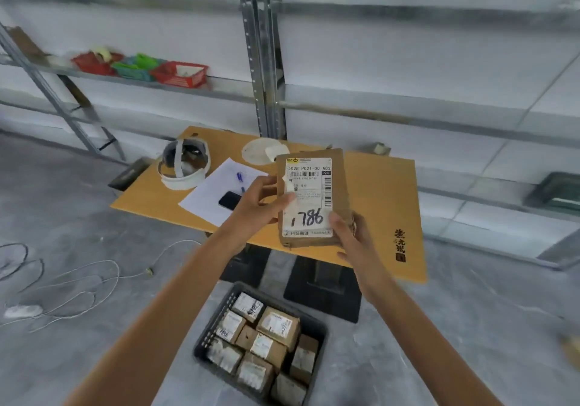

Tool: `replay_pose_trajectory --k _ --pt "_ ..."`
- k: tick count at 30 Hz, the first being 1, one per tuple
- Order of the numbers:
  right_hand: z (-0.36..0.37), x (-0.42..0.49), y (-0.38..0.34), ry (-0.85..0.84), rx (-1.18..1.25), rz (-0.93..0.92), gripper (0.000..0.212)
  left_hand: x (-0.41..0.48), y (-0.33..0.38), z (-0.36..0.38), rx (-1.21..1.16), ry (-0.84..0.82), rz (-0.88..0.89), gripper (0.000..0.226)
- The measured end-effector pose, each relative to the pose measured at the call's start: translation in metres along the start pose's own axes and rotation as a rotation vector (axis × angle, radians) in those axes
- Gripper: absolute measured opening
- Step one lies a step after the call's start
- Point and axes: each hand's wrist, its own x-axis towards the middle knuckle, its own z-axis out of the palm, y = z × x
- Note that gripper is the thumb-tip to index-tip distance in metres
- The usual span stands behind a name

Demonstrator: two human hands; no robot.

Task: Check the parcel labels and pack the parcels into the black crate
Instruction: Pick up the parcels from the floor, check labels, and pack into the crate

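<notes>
Both hands hold one brown parcel (314, 198) upright between them: the left hand (262, 204) pinches its left edge, and the right hand (348, 233) curls round its lower right corner. Its label (309, 196) reads 1786. Below the hands, on the floor, sits the black crate (317, 327) with parcels inside; behind them lies the tabletop (383, 192).

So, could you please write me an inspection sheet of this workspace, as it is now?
Surface: orange table, partly covered.
Job's things: parcel held up above the table, label reading 1786 facing the camera; black crate on the floor, many parcels inside.
Clutter: headset, paper sheet, phone, blue pen and a white round thing on the table.
Hands: left hand grips the parcel's left edge; right hand holds its lower right corner.
Cables: white cord loose on the floor, left.
Surroundings: metal shelving behind, coloured baskets on it.
</notes>
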Motion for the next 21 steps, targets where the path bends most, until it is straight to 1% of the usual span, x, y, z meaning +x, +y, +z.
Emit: replay_pose_trajectory --k 2,4,6,9,12,16,19,21 --pt "0.018 -0.002 0.017 0.047 -0.004 0.04 0.073 0.009 -0.022 -0.013 0.013 -0.006 -0.056 0.037" --pt "0.031 -0.003 0.037 0.073 -0.002 0.125 0.062 0.015 -0.045 -0.02 0.012 -0.027 -0.092 0.029" --pt "0.04 -0.008 0.058 0.096 0.008 0.192 0.055 0.018 -0.069 -0.022 0.002 -0.053 -0.135 0.026" --pt "0.047 -0.012 0.092 0.11 -0.018 0.253 0.047 0.023 -0.111 -0.022 0.031 -0.128 -0.218 0.032" --pt "0.05 -0.013 0.133 0.11 -0.062 0.328 0.035 0.024 -0.162 -0.018 0.04 -0.151 -0.322 0.041" --pt "0.063 -0.023 0.204 0.189 -0.198 0.454 0.032 0.009 -0.236 -0.009 0.11 -0.193 -0.468 0.035" --pt "0.081 -0.034 0.269 0.196 -0.348 0.551 0.024 -0.006 -0.299 -0.005 0.13 -0.232 -0.614 0.038" --pt "0.093 -0.042 0.31 0.184 -0.387 0.641 0.033 -0.018 -0.342 0.0 0.152 -0.238 -0.718 0.039"
